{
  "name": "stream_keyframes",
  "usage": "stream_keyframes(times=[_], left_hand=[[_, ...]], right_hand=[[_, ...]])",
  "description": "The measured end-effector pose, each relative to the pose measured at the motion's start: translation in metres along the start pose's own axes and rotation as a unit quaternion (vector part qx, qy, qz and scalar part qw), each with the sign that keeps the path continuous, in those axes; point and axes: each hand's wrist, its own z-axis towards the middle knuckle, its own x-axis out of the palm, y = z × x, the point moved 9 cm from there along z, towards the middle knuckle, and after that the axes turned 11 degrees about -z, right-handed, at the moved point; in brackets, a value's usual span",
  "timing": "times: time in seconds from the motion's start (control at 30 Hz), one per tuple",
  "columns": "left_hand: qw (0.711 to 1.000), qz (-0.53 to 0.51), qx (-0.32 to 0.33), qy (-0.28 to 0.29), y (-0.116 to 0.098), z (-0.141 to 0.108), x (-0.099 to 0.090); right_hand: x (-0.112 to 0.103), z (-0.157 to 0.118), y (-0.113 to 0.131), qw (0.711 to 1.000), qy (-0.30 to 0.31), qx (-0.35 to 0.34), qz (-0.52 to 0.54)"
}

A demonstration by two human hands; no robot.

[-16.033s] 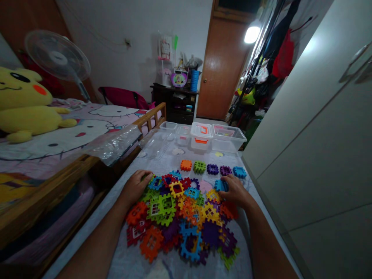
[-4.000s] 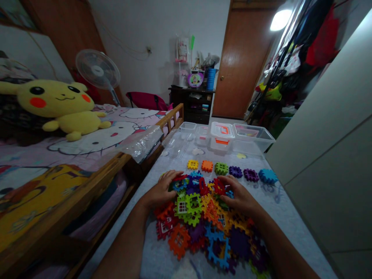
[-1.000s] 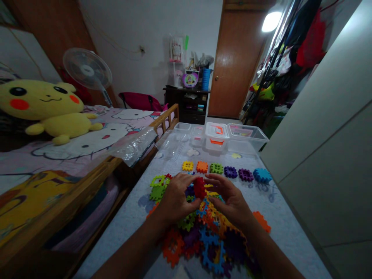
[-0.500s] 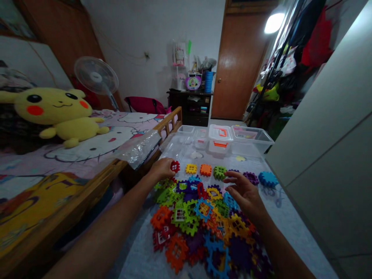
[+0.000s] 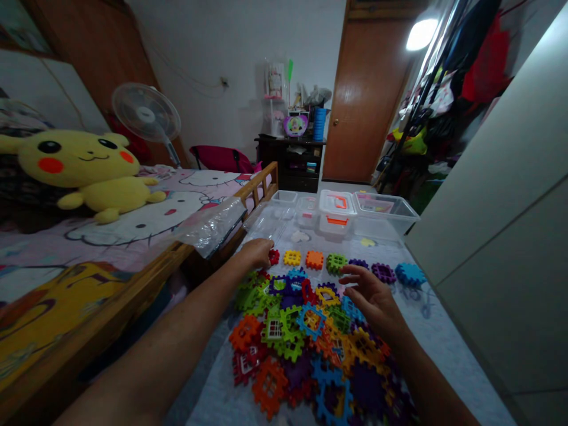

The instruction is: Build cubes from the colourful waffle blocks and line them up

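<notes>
My left hand (image 5: 257, 253) is at the left end of a row of toothed plastic building blocks, its fingers closed around the side of a red block (image 5: 274, 257), which they partly hide. To the right in the row are a yellow block (image 5: 291, 257), an orange block (image 5: 315, 260), a green block (image 5: 336, 263), purple blocks (image 5: 383, 273) and a blue stack (image 5: 410, 274). My right hand (image 5: 370, 294) hovers by the green block with fingers apart, holding nothing. Below both hands spreads a pile of mixed interlocking pieces (image 5: 290, 319).
Clear plastic boxes stand at the table's far end, among them a lidded box (image 5: 337, 220) with orange clips and an open bin (image 5: 390, 214). A bed with a wooden rail (image 5: 177, 260) borders the left side; a pale cabinet (image 5: 497, 236) borders the right.
My left hand has shifted slightly right along with the red block, closer to the yellow one, and turned so its back covers more of the block. My right hand has barely moved.
</notes>
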Motion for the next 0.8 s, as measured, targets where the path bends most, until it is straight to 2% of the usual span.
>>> stream_keyframes(times=[0.53, 0.67, 0.8], left_hand=[[1.000, -0.013, 0.015, 0.009, -0.001, -0.001, 0.000], [0.999, -0.025, 0.027, -0.018, -0.001, -0.018, -0.012], [0.996, -0.057, 0.034, -0.059, 0.003, -0.052, -0.020]], right_hand=[[0.001, 0.001, -0.006, 1.000, 0.012, 0.008, -0.008], [-0.004, 0.002, -0.005, 1.000, 0.004, 0.005, -0.003], [-0.008, 0.003, -0.004, 1.000, -0.008, 0.002, -0.014]])
